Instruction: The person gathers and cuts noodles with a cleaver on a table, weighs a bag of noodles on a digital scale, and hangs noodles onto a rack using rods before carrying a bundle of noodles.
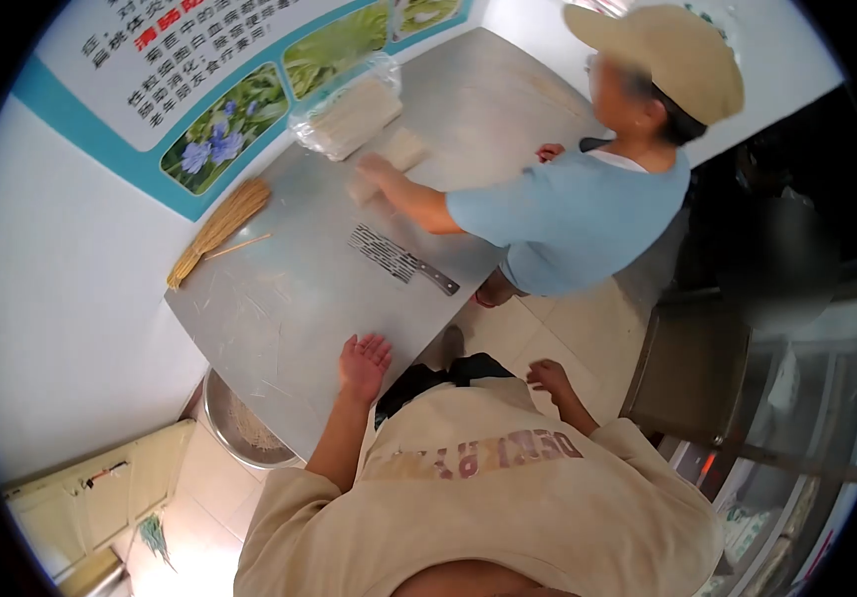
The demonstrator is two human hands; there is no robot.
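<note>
My left hand [365, 368] is palm up at the near edge of the metal table [289, 289], fingers spread a little and holding nothing. Off the table, beside my body, my right hand [549, 377] hangs with its fingers apart and slightly curled, also with nothing in it. Beyond my left hand lies a wide slotted blade [382, 253] with a dark handle. Further back, a co-worker's blurred hand touches a pale block [403, 149], next to a clear plastic bag [349, 114] of pale strands.
A co-worker in a blue shirt [587, 214] and tan cap stands at the table's right side. A straw whisk [219, 231] and a thin stick [238, 246] lie by the wall. Below the table's left edge is a metal basin [239, 423]. Shelving [776, 448] stands at right.
</note>
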